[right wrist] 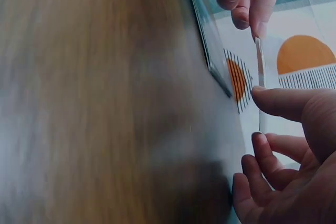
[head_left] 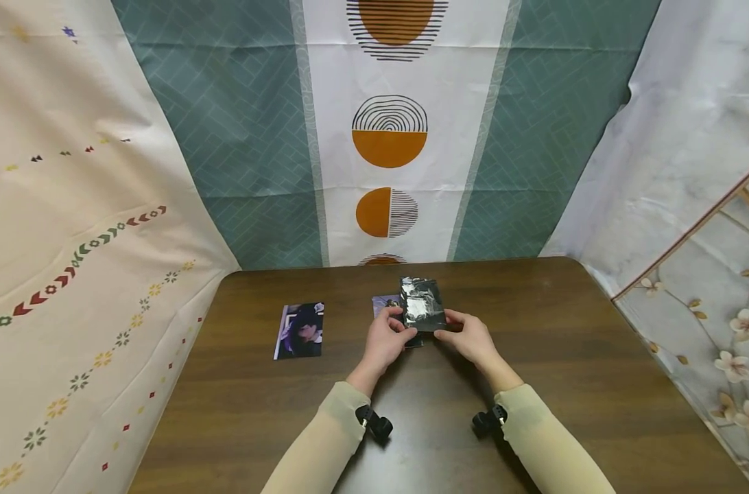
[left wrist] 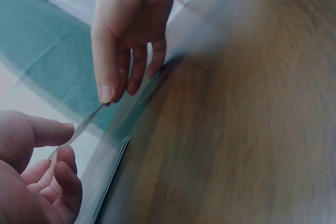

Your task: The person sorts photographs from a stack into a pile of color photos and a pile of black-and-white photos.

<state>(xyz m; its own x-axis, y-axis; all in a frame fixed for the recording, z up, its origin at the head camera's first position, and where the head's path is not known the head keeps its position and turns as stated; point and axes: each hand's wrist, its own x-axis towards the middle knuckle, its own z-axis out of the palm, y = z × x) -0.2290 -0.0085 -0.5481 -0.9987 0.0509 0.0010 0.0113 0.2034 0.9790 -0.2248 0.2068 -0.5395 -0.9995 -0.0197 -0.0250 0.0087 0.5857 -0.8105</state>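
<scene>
Both hands pinch a thin, glossy black rectangular sheet (head_left: 422,302) at its near corners, raised above the table. My left hand (head_left: 388,336) grips the near left corner between thumb and fingers. At the near right corner, my right hand (head_left: 473,336) does the same. Seen edge-on in the right wrist view, the sheet (right wrist: 261,64) is a narrow strip between the two hands. Below it, partly hidden, a picture card (head_left: 383,302) lies on the table; its edge shows as a thin dark stack (left wrist: 111,179) in the left wrist view.
A second picture card (head_left: 300,332), showing a dark-haired figure, lies flat to the left on the brown wooden table (head_left: 239,425). Patterned cloth (head_left: 257,137) hangs behind the table's far edge and along both sides. Black wrist cameras (head_left: 374,423) sit on both sleeves.
</scene>
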